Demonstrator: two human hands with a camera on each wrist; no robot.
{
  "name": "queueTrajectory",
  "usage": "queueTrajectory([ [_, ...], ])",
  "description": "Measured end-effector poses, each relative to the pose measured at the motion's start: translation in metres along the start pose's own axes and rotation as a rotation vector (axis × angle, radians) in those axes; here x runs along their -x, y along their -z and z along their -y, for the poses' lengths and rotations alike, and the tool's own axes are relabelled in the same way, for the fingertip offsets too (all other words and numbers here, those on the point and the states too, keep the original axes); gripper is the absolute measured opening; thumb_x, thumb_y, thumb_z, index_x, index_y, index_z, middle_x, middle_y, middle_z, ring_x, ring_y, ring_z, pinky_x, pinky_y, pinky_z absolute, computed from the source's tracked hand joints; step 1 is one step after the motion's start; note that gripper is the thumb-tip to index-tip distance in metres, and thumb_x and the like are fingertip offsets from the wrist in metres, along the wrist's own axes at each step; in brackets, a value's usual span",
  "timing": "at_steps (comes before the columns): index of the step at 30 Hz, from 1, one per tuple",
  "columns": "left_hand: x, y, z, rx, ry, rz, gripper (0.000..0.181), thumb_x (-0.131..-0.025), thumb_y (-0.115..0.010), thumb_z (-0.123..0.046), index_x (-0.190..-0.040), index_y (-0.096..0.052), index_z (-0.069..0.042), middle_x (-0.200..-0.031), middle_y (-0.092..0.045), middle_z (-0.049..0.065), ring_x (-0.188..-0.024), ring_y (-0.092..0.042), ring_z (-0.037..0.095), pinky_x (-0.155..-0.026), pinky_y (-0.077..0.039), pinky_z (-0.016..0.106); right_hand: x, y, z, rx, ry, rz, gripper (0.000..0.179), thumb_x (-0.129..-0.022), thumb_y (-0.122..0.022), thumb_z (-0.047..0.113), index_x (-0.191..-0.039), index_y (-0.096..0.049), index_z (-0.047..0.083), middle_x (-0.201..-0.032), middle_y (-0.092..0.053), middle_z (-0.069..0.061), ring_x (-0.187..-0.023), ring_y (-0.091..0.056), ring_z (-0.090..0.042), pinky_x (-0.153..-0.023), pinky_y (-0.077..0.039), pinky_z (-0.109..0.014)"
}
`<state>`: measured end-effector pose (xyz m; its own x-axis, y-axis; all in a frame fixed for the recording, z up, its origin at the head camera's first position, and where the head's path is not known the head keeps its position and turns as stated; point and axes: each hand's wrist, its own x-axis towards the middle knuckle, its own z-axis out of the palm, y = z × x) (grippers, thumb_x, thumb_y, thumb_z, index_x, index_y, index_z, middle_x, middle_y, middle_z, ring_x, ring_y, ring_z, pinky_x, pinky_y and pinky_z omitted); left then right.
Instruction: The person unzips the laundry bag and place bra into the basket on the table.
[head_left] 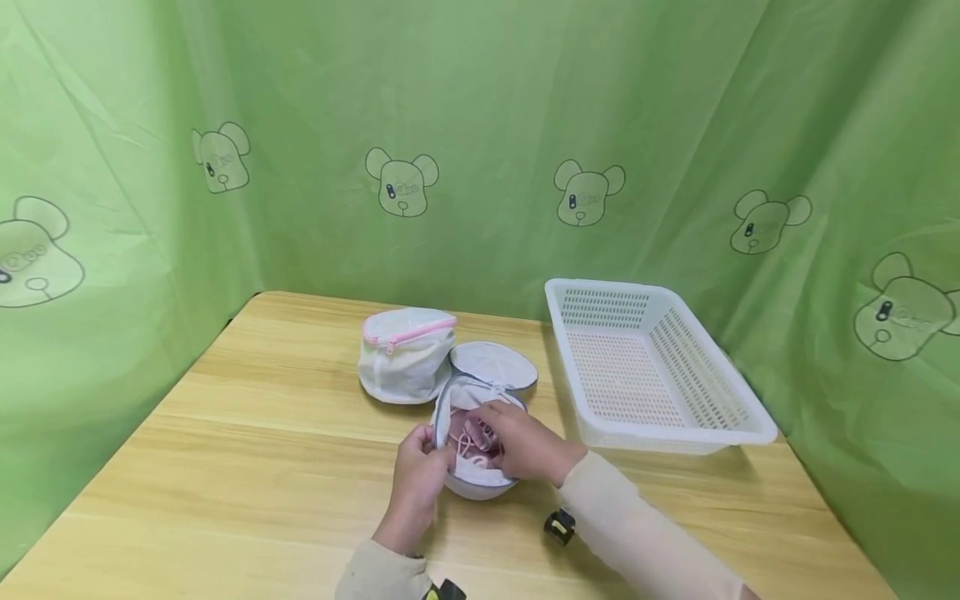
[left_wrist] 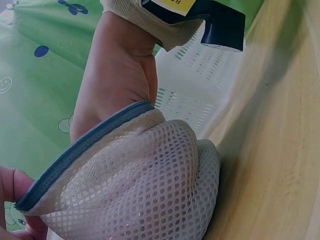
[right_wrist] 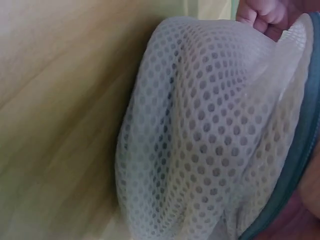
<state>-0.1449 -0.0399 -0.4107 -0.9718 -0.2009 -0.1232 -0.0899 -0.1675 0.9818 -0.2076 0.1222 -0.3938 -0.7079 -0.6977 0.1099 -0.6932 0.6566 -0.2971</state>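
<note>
A white mesh laundry bag (head_left: 480, 490) with a blue zip stands on the table, its round lid (head_left: 495, 364) folded back. My left hand (head_left: 420, 471) pinches the near left rim, thumb inside; the left wrist view shows its fingers (left_wrist: 17, 182) at the blue zip edge (left_wrist: 85, 152). Down in the opening, my right hand (head_left: 521, 442) holds a mauve cloth item (head_left: 459, 427) with pale pink cords, its fingertips partly hidden. Bulging mesh (right_wrist: 200, 125) fills the right wrist view.
A second mesh bag (head_left: 408, 367) with a pink zip, zipped up, stands just behind on the left. At the right of the table sits a white slotted plastic basket (head_left: 592, 433). Green curtains (head_left: 480, 100) hang behind the wooden table (head_left: 262, 467).
</note>
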Motion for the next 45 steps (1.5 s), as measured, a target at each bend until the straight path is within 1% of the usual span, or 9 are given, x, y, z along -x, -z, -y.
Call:
queueTrajectory([
  [8, 0.001, 0.001, 0.001, -0.003, -0.002, 0.004, 0.033, -0.062, -0.05, 0.012, -0.094, -0.056, 0.009, -0.09, -0.06, 0.014, -0.076, -0.052, 0.017, -0.062, -0.044, 0.025, -0.004, -0.008, -0.001, -0.026, 0.073, 0.051, 0.062, -0.068, -0.077, -0.001, -0.125, -0.053, -0.005, -0.114, -0.06, -0.014, -0.101, -0.058, -0.024, -0.091, -0.049, -0.035],
  [11, 0.001, 0.001, 0.001, -0.001, -0.001, 0.0, 0.032, -0.062, -0.05, 0.012, -0.094, -0.057, 0.009, -0.088, -0.059, 0.013, -0.075, -0.052, 0.017, -0.062, -0.045, 0.025, -0.006, -0.012, -0.001, -0.043, 0.076, 0.074, 0.068, -0.07, -0.075, 0.003, -0.132, -0.047, -0.007, -0.108, -0.061, -0.011, -0.092, -0.058, -0.018, -0.084, -0.051, -0.03],
  [14, 0.001, 0.001, 0.002, -0.005, -0.004, -0.005, 0.03, -0.062, -0.051, 0.012, -0.092, -0.057, 0.009, -0.089, -0.058, 0.013, -0.077, -0.052, 0.018, -0.064, -0.046, 0.025, -0.008, -0.014, -0.002, -0.019, 0.073, 0.079, 0.072, -0.073, -0.075, 0.011, -0.135, -0.043, -0.006, -0.096, -0.06, -0.006, -0.081, -0.056, -0.013, -0.073, -0.051, -0.026],
  [20, 0.0, 0.001, 0.003, 0.002, -0.01, -0.015, 0.023, -0.062, -0.051, 0.012, -0.084, -0.053, 0.006, -0.093, -0.056, 0.013, -0.083, -0.053, 0.019, -0.067, -0.046, 0.025, -0.013, -0.014, -0.007, 0.049, 0.044, 0.082, 0.063, -0.08, -0.072, 0.023, -0.131, -0.045, 0.0, -0.078, -0.056, 0.002, -0.068, -0.053, -0.01, -0.059, -0.047, -0.025],
  [25, -0.001, 0.001, 0.002, 0.004, 0.003, 0.004, 0.023, -0.064, -0.051, 0.011, -0.086, -0.053, 0.006, -0.092, -0.058, 0.013, -0.082, -0.052, 0.018, -0.067, -0.046, 0.026, -0.019, -0.011, -0.01, 0.08, 0.048, 0.129, 0.051, -0.085, -0.067, 0.024, -0.127, -0.05, 0.002, -0.078, -0.058, 0.0, -0.069, -0.055, -0.012, -0.062, -0.048, -0.027],
  [30, -0.003, 0.002, 0.0, -0.003, -0.003, -0.005, 0.024, -0.062, -0.05, 0.011, -0.084, -0.053, 0.003, -0.083, -0.052, 0.005, -0.077, -0.049, 0.016, -0.062, -0.042, 0.025, -0.026, -0.007, -0.01, 0.062, 0.032, 0.155, 0.044, -0.091, -0.059, 0.019, -0.132, -0.052, 0.003, -0.093, -0.067, -0.012, -0.083, -0.065, -0.023, -0.076, -0.053, -0.036],
  [33, -0.004, 0.002, -0.001, 0.0, -0.008, -0.008, 0.023, -0.06, -0.049, 0.011, -0.08, -0.051, 0.0, -0.082, -0.051, 0.004, -0.076, -0.048, 0.015, -0.06, -0.042, 0.024, -0.026, -0.005, -0.013, 0.027, 0.001, 0.17, 0.043, -0.094, -0.054, 0.015, -0.135, -0.049, 0.001, -0.099, -0.068, -0.017, -0.091, -0.066, -0.027, -0.083, -0.053, -0.04],
  [39, -0.003, 0.002, 0.001, -0.006, -0.011, -0.013, 0.023, -0.059, -0.05, 0.012, -0.078, -0.05, -0.002, -0.083, -0.05, 0.005, -0.077, -0.048, 0.016, -0.06, -0.041, 0.024, -0.024, -0.001, -0.022, -0.061, -0.037, 0.184, 0.027, -0.095, -0.048, 0.01, -0.119, -0.049, -0.001, -0.083, -0.062, -0.01, -0.077, -0.061, -0.021, -0.074, -0.053, -0.039],
  [45, -0.003, 0.0, 0.003, -0.005, 0.015, -0.003, 0.024, -0.059, -0.05, 0.012, -0.08, -0.05, 0.0, -0.085, -0.051, 0.007, -0.08, -0.049, 0.018, -0.064, -0.043, 0.025, -0.024, 0.001, -0.03, -0.151, -0.05, 0.184, 0.026, -0.089, -0.056, 0.008, -0.114, -0.052, 0.0, -0.085, -0.06, -0.004, -0.079, -0.058, -0.018, -0.074, -0.052, -0.036],
])
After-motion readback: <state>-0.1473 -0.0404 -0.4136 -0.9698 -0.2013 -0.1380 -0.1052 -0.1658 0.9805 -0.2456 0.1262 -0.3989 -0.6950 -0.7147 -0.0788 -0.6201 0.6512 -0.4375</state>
